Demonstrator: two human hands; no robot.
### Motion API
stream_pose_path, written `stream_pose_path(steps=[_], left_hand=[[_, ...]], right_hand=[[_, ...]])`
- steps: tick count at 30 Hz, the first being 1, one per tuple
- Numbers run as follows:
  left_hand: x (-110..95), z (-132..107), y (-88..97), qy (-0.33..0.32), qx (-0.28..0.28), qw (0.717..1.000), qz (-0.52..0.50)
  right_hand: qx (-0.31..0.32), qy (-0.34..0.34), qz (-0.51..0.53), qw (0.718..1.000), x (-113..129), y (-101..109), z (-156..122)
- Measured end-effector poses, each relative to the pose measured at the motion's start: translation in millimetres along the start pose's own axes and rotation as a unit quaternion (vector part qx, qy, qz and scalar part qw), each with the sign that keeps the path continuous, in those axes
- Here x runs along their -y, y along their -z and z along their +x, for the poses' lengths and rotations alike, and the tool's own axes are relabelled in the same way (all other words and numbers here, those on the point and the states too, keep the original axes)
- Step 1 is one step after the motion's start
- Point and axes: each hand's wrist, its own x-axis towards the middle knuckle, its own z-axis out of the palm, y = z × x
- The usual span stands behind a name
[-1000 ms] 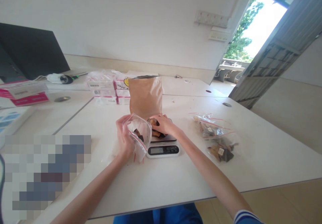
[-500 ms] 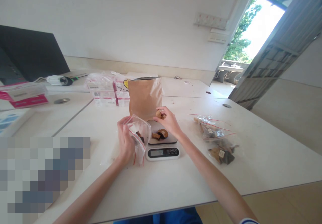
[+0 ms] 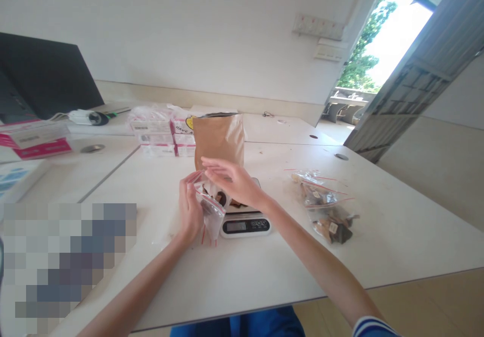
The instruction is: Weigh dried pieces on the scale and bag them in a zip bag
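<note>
My left hand [image 3: 190, 210] is closed on a small clear zip bag [image 3: 210, 215] with a red seal strip, holding it upright just left of a white kitchen scale [image 3: 245, 224]. Dark brown dried pieces show inside the bag. My right hand [image 3: 231, 181] hovers over the bag's mouth with its fingers stretched out to the left; I see nothing gripped in them. A few brown pieces [image 3: 235, 204] lie on the scale's platform, mostly hidden by that hand. A brown paper pouch [image 3: 219, 143] stands open just behind the scale.
Several filled zip bags [image 3: 327, 211] lie to the right on the white table [image 3: 264, 271]. Stacked white-and-pink boxes [image 3: 162, 136] sit behind left, with a dark monitor [image 3: 45, 79] and a pink box [image 3: 36, 143] farther left. An open door [image 3: 412, 74] is at the right.
My right hand lifted a brown piece off the scale, carried it left to the bag's mouth and now has its fingers spread. My left hand kept holding the bag.
</note>
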Motion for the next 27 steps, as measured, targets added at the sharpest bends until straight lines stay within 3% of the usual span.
stream_pose_path(steps=[3, 6, 8, 10, 13, 16, 20, 27], left_hand=[[-0.3, 0.8, 0.8, 0.007, -0.005, 1.000, 0.025], [-1.3, 0.9, 1.2, 0.021, -0.015, 0.999, 0.031], [-1.5, 0.6, 1.2, 0.025, -0.020, 0.999, 0.019], [-1.5, 0.0, 1.1, 0.024, -0.027, 0.999, 0.004], [-2.7, -1.1, 1.0, 0.019, -0.042, 0.999, -0.022], [-6.1, -1.1, 0.3, 0.014, -0.055, 0.997, -0.049], [-10.9, 1.0, -0.9, 0.003, -0.056, 0.996, -0.067], [-15.0, 2.9, -0.3, 0.012, -0.049, 0.995, -0.085]], right_hand=[[-0.064, -0.002, -0.036, 0.997, -6.2, 8.0, -8.8], [-0.126, -0.055, -0.118, 0.983, -23.4, 11.3, -30.5], [-0.091, -0.101, -0.186, 0.973, -37.3, 9.6, -46.9], [-0.012, -0.121, -0.251, 0.960, -49.2, 6.9, -60.2], [0.048, -0.091, -0.300, 0.948, -62.0, 6.0, -71.0], [0.031, -0.041, -0.286, 0.957, -70.8, 9.8, -73.6], [-0.047, -0.027, -0.229, 0.972, -73.0, 15.0, -68.6], [-0.156, 0.012, -0.177, 0.972, -37.7, 18.7, -34.6]])
